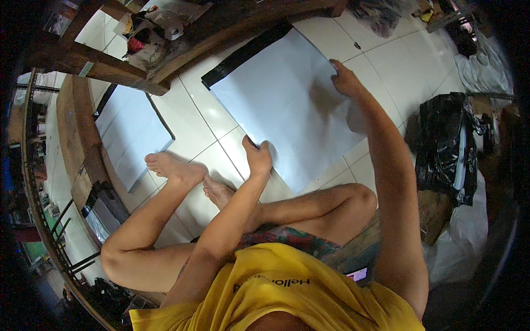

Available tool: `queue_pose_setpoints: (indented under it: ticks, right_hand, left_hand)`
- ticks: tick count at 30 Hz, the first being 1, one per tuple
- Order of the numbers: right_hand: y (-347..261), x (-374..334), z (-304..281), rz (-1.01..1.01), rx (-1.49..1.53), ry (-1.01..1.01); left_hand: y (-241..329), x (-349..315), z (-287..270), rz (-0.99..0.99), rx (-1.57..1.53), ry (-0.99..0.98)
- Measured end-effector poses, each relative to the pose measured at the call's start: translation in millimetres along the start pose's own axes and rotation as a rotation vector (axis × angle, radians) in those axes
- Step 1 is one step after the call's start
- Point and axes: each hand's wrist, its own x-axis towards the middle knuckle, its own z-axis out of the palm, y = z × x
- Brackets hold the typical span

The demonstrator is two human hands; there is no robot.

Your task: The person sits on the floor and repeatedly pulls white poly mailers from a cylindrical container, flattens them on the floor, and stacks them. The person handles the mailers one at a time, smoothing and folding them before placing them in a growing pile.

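Two hands on white sheet [287,110], left grip [258,157] pinching near edge, right [345,80] flat

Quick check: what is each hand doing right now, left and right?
Left hand: pinching the near corner of the grey sheet.
Right hand: fingers on the sheet's far edge; whether it grips cannot be told.

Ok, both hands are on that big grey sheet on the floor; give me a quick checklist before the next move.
1. Left hand on the near corner of the grey sheet: ok.
2. Right hand on the far right edge: ok.
3. Sheet lying flat on the tiled floor: ok, no folds visible.
4. Black strip along the far edge, whether it is part of the sheet: cannot tell.
5. Feet off the sheet: ok, beside it.
6. Second grey sheet apart from this one: ok.
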Motion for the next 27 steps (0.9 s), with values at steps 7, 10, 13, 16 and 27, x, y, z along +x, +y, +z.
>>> queue_pose_setpoints:
  ticks: [7,10,13,16,27]
  right_hand:
    - [29,15,33,0.078,-0.03,0.021]
    - [34,14,38,0.05,0.04,0.043]
    - [42,11,40,-0.045,0.108,0.102]
    - [50,15,41,-0.076,0.137,0.119]
    - [-22,62,28,-0.149,-0.091,-0.033]
  left_hand:
    - [15,-5,5,0.045,0.471,-0.034]
    - [9,-8,20,0.046,0.474,0.066]
    - [-1,0,12,0.141,0.373,0.047]
    - [8,-6,9,0.006,0.11,0.015]
    - [31,-39,5,-0.291,-0.125,0.002]
